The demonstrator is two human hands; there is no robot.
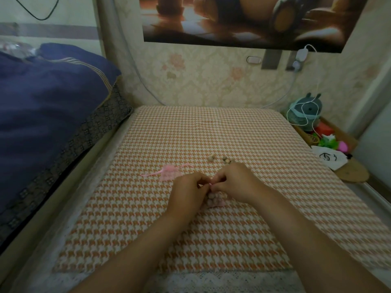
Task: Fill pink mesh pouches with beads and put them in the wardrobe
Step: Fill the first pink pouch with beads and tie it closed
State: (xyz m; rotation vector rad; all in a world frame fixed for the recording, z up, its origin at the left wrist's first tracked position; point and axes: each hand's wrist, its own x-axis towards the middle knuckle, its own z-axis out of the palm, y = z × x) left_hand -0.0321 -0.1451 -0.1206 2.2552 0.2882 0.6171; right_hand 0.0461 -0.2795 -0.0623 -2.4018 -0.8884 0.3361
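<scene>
Two arms show, both bare from the picture's edge to the fingertips. The left forearm (135, 250) enters at 7 o'clock and the right forearm (317, 240) at 5 o'clock. Each looks broad and smooth near the camera and narrows toward the wrist. The left hand (186, 193) sits just below centre at 6 o'clock, with the right hand (239, 182) beside it toward 5 o'clock. The knuckles show as soft, rounded ridges. The fingertips are too small and blurred to tell any nail detail.
</scene>
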